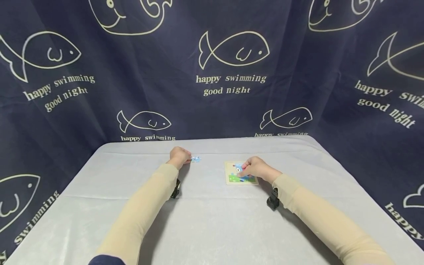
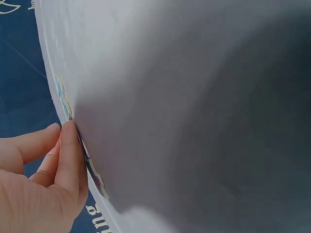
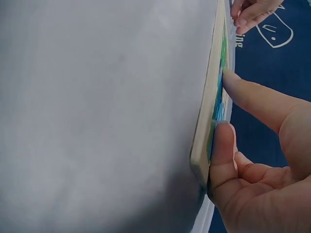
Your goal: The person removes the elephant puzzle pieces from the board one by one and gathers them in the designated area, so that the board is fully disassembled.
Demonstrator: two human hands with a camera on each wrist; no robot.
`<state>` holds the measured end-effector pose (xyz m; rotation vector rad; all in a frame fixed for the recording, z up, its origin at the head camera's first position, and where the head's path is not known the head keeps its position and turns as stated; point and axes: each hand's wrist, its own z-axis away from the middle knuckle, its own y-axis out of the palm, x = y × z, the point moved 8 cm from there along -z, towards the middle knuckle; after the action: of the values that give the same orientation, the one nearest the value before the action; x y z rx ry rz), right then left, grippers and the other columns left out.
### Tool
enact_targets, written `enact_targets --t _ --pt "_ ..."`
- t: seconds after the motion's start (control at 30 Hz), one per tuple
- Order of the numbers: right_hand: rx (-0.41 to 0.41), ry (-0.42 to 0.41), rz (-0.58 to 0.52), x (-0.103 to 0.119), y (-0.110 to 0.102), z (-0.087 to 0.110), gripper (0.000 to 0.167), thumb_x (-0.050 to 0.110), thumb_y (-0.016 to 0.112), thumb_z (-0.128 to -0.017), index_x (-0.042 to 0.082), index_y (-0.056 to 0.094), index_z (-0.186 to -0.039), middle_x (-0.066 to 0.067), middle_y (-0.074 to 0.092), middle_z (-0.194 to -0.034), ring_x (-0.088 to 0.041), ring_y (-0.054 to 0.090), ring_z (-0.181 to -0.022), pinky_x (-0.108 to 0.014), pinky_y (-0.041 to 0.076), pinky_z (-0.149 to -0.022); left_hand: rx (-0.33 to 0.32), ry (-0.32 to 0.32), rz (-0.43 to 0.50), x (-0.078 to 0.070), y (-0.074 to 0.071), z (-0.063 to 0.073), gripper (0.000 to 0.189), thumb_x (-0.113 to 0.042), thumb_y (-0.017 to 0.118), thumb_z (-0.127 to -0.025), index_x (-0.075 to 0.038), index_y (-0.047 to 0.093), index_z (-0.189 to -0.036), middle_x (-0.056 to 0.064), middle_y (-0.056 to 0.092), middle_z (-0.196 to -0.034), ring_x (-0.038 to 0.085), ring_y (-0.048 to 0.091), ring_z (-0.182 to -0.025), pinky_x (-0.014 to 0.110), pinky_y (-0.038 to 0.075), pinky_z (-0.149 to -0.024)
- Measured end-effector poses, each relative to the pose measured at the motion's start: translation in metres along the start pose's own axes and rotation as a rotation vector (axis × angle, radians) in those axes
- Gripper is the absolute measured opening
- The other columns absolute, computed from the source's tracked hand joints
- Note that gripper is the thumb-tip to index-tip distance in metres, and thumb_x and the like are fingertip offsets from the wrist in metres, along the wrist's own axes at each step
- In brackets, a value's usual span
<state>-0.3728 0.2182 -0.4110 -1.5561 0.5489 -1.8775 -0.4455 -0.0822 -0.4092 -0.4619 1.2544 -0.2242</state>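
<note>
A square jigsaw board (image 1: 228, 181) lies flat on the table, with a pale frame and a blue figure over green ground. My right hand (image 1: 260, 168) rests on its right side. In the right wrist view, the thumb and a finger of the right hand (image 3: 262, 160) touch the picture with a gap between them. To the left, my left hand (image 1: 180, 156) has its fingertips at a small blue puzzle piece (image 1: 196, 159). The left wrist view has the left hand (image 2: 53, 170) with its fingertips low at the cloth, between that piece (image 2: 62, 94) and a darker piece (image 2: 98, 179).
A pale grey cloth (image 1: 205, 224) covers the table, lightly creased. Behind it and at both sides hangs a dark blue curtain (image 1: 185, 103) with fish drawings and lettering. A black wrist camera (image 1: 273, 200) sits at the right sleeve, another camera (image 1: 176, 189) at the left.
</note>
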Motion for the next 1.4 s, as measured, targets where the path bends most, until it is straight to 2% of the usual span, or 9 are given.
enact_targets --t 0.27,0.43,0.57,0.77,0.97,1.1,1.23,1.4 --pt "0.009 -0.003 0.016 0.003 -0.003 0.000 0.027 0.015 0.080 -0.077 0.000 0.066 -0.095 -0.008 0.064 -0.089 -0.014 0.060 -0.066 -0.026 0.051 -0.068 0.020 0.049 -0.032 -0.004 -0.010 -0.001 0.016 0.003 0.068 -0.084 0.004 0.072 -0.099 0.018 0.072 -0.099 0.011 0.068 -0.063 0.025 0.060 -0.068" --pt "0.049 -0.009 -0.094 -0.001 -0.005 -0.006 0.023 0.011 0.074 -0.082 -0.006 0.068 -0.097 -0.009 0.070 -0.083 -0.011 0.064 -0.066 -0.025 0.059 -0.068 0.052 0.051 0.005 -0.008 -0.010 0.001 0.019 0.003 0.067 -0.085 0.004 0.071 -0.103 0.020 0.070 -0.107 0.014 0.071 -0.069 0.027 0.061 -0.074" --pt "0.073 0.002 -0.207 -0.006 -0.006 -0.008 0.026 0.007 0.071 -0.084 -0.010 0.066 -0.103 -0.007 0.070 -0.080 -0.011 0.064 -0.066 -0.024 0.060 -0.068 0.069 0.053 0.018 -0.012 -0.006 0.006 0.021 0.005 0.067 -0.085 0.006 0.071 -0.105 0.021 0.068 -0.111 0.015 0.071 -0.072 0.027 0.060 -0.075" --pt "0.067 0.034 -0.302 -0.009 -0.007 -0.006 0.031 0.005 0.070 -0.085 -0.012 0.062 -0.110 -0.004 0.070 -0.078 -0.010 0.063 -0.064 -0.022 0.059 -0.065 0.097 0.067 0.006 -0.021 0.003 0.016 0.020 0.008 0.068 -0.083 0.006 0.071 -0.103 0.020 0.069 -0.107 0.016 0.071 -0.074 0.027 0.060 -0.077" --pt "0.095 0.054 -0.390 -0.009 -0.004 -0.004 0.032 -0.001 0.070 -0.084 -0.014 0.060 -0.112 -0.007 0.071 -0.077 -0.010 0.065 -0.062 -0.024 0.060 -0.065 0.148 0.110 -0.010 -0.029 0.018 0.028 0.017 0.006 0.069 -0.083 0.005 0.072 -0.100 0.018 0.070 -0.104 0.015 0.070 -0.073 0.026 0.061 -0.074" --pt "0.112 0.070 -0.444 -0.011 -0.002 -0.001 0.031 -0.007 0.070 -0.082 -0.015 0.060 -0.110 -0.007 0.072 -0.077 -0.010 0.067 -0.064 -0.024 0.061 -0.067 0.177 0.146 0.017 -0.032 0.028 0.038 0.018 0.006 0.068 -0.084 0.007 0.071 -0.101 0.020 0.069 -0.107 0.020 0.071 -0.080 0.024 0.060 -0.073" --pt "0.116 0.069 -0.459 -0.013 0.000 0.000 0.031 -0.008 0.070 -0.081 -0.017 0.060 -0.110 -0.005 0.071 -0.076 -0.009 0.067 -0.064 -0.022 0.060 -0.066 0.189 0.157 0.049 -0.032 0.036 0.048 0.016 0.007 0.068 -0.083 0.007 0.071 -0.099 0.021 0.070 -0.107 0.024 0.072 -0.084 0.026 0.061 -0.073" --pt "0.082 0.083 -0.444 -0.014 0.000 -0.002 0.034 -0.006 0.071 -0.080 -0.015 0.061 -0.111 -0.004 0.070 -0.074 -0.008 0.066 -0.062 -0.020 0.059 -0.064 0.211 0.154 0.027 -0.032 0.048 0.056 0.014 0.006 0.071 -0.082 0.004 0.073 -0.096 0.018 0.071 -0.103 0.018 0.072 -0.078 0.026 0.061 -0.072"
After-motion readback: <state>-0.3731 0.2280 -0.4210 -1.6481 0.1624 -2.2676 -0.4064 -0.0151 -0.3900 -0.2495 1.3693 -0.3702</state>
